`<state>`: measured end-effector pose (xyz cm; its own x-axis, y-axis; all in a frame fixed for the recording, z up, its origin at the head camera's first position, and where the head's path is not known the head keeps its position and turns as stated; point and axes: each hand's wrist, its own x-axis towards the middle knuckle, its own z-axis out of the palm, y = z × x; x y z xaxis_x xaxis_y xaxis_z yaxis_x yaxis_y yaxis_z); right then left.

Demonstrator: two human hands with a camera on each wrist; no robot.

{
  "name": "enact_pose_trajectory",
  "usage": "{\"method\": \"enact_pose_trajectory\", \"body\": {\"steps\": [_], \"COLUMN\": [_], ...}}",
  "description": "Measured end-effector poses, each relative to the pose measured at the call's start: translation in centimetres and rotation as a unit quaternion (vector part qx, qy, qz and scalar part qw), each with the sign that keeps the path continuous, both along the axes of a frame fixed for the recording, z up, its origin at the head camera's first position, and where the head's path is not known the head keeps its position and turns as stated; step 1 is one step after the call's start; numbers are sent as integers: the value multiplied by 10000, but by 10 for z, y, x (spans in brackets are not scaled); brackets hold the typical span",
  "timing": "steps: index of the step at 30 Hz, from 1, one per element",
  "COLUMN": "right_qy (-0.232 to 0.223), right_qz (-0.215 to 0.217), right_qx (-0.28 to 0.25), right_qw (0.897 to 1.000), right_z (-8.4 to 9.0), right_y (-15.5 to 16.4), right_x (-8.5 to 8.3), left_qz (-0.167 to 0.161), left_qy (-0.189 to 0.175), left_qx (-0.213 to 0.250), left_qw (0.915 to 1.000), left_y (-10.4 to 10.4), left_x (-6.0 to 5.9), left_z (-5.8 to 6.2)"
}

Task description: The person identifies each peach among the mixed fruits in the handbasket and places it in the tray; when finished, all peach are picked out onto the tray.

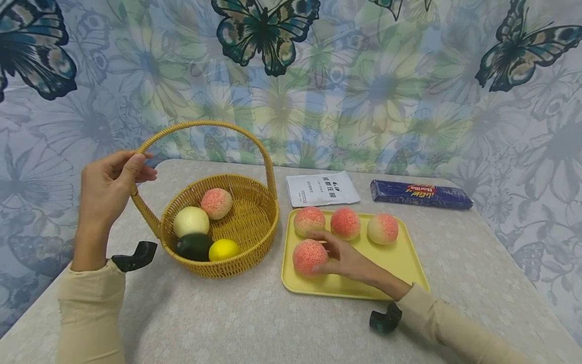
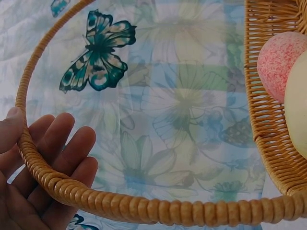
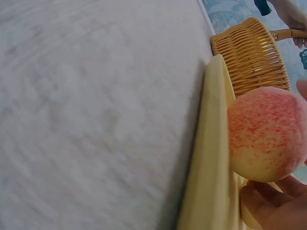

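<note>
L hand point(image 1: 109, 184): raised at the left side of the basket handle point(image 1: 204, 126), thumb hooked over it, fingers nearly straight behind; loose hold, no full wrap. Basket point(image 1: 254, 222) on table point(image 1: 227, 323), w/ one peach point(image 1: 216, 202), pale round fruit point(image 1: 191, 221), dark green fruit point(image 1: 194, 246), lemon point(image 1: 224, 249) inside.

R hand point(image 1: 345, 260): on yellow tray point(image 1: 404, 258), just right of basket; fingers curled around front-left peach point(image 1: 309, 257), gripping it. Peach resting on tray near its left edge. Three more peaches point(image 1: 345, 223) in a row at tray rear.

Behind tray: white packet point(image 1: 322, 188), blue box point(image 1: 420, 194), both flat on table.
</note>
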<state>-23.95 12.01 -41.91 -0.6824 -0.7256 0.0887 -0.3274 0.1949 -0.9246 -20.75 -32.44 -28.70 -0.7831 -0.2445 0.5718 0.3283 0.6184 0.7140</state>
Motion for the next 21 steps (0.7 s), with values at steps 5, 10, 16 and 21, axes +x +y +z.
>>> {"method": "enact_pose_trajectory", "body": {"steps": [5, 10, 16, 21], "right_qy": [49, 304, 659, 1024], "right_qz": [195, 97, 47, 87], "right_qx": [-134, 96, 242, 308], "right_qw": [9997, 9994, 9975, 9942], "right_z": [10, 23, 44, 60], "right_y": [2, 0, -10, -23], "right_x": [-4, -6, -13, -19], "left_qz": [-1, 28, 46, 69], "left_qy": [31, 20, -4, -19], "left_qx": [1, -41, -55, -76], "left_qw": [10000, 10000, 10000, 9999], "left_y": [-1, 0, 0, -1], "left_x": [0, -1, -1, -1], "left_z": [0, 0, -1, -1]}}
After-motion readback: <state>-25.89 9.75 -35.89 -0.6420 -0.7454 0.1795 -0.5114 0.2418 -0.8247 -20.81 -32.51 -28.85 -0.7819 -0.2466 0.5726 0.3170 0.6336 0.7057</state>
